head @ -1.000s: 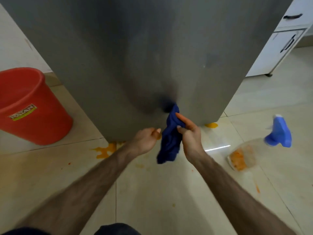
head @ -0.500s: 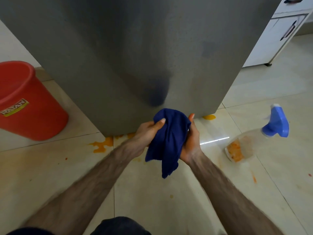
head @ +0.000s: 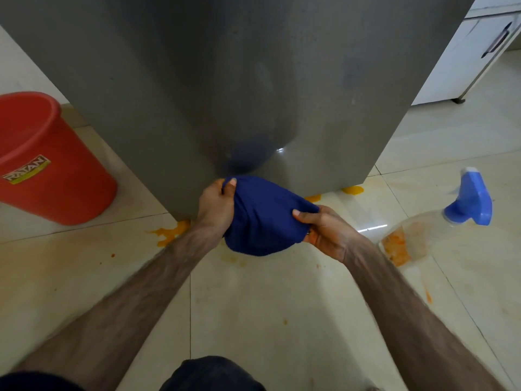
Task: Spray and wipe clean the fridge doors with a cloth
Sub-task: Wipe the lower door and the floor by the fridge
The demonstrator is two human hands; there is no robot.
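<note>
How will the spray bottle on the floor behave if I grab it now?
The spray bottle lies on its side, so it may roll when nudged. It looks nearly empty, so probably light. Orange smears on its base could make it slippery.

Both hands grip blue cloth (head: 262, 221) in front of grey fridge door (head: 225, 80), low edge. Left hand (head: 215, 207) at cloth's top, right hand (head: 324, 230) at its side. Spray bottle (head: 439, 221) lies on floor (head: 253, 306) right; red bucket (head: 42, 153) left.
</note>
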